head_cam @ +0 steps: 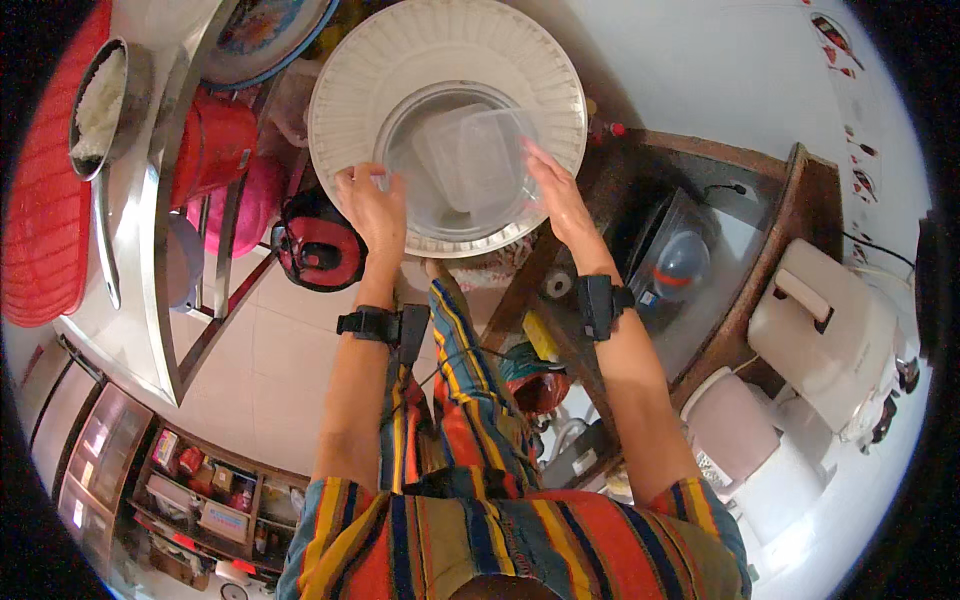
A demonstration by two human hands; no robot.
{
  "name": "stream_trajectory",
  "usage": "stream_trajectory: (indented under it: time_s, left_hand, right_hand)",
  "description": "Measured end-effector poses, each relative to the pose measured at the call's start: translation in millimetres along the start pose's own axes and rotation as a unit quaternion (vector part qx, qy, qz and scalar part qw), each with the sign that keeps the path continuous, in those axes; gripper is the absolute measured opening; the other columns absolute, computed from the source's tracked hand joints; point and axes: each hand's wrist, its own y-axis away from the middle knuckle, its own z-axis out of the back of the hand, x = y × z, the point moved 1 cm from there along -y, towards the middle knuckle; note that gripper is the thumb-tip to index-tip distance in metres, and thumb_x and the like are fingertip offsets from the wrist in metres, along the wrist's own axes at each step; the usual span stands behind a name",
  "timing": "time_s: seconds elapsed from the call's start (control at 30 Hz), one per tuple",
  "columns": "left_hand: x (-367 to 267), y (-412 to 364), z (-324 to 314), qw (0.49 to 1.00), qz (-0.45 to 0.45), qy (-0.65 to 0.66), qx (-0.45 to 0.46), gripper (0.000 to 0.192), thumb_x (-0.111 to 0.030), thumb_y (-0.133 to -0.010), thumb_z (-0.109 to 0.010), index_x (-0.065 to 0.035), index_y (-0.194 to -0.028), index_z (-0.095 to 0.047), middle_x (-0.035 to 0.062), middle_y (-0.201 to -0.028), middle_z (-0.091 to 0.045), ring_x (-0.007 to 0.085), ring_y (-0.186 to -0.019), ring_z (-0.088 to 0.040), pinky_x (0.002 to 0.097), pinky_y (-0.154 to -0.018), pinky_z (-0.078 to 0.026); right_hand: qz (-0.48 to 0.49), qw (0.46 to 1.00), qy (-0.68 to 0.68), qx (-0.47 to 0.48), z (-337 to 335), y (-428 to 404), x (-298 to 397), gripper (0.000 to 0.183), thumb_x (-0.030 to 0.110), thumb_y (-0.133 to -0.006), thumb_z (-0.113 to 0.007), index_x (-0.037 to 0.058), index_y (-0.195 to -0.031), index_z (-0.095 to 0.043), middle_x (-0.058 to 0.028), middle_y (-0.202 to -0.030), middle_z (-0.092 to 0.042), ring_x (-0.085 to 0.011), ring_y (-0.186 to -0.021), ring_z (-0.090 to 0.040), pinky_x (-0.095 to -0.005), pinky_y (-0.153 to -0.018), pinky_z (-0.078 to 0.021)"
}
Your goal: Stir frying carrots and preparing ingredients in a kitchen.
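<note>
A large round cream-white table or stand with a ribbed rim point(352, 82) lies before me. Within it is a round vessel point(397, 127) with a clear rim, and a translucent rectangular plastic container point(480, 157) is seen inside its outline. My left hand point(371, 202) is at the vessel's left edge, fingers bent; whether it grips the rim is unclear. My right hand point(555, 187) is at the right side of the clear plastic, its fingers against or just beside it. Both wrists wear black bands.
Left, a steel table point(139, 247) bears a saucepan of white food point(101, 105) beside a red ribbed basket point(45, 172). Red and pink tubs sit on the rack beneath. Right, a brown-edged counter point(720, 315) stands near a cream lidded appliance point(817, 330). A red-and-black object point(319, 251) is at lower left.
</note>
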Motion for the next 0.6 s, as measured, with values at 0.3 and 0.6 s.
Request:
stream_trajectory:
  time_s: [0.3,0.6]
  left_hand:
    - [-10.1,4.6,105.3,0.925,0.128,0.357,0.021,0.011,-0.011,-0.094,-0.049,-0.0018,-0.101,-0.049,0.0062,-0.084,-0.059,0.0118,-0.078,-0.057,0.0257,-0.070,-0.047]
    - [42.8,50.3,285.6,0.898,0.172,0.406,-0.018,0.017,-0.018,-0.094,-0.053,-0.0036,-0.102,-0.058,0.0030,-0.074,-0.059,0.0096,-0.062,-0.054,0.0224,-0.057,-0.043]
  right_hand:
    - [0.084,0.983,0.090,-0.139,-14.7,53.6,22.0,0.050,0.029,-0.094,-0.047,0.0102,-0.138,-0.029,-0.0082,-0.102,-0.059,-0.0175,-0.085,-0.058,-0.0337,-0.076,-0.0473]
    - [0.050,0.986,0.080,0.141,-142.6,117.0,74.4,0.052,0.032,-0.093,-0.049,0.0163,-0.140,-0.033,-0.0052,-0.114,-0.055,-0.0128,-0.092,-0.052,-0.0268,-0.063,-0.0511]
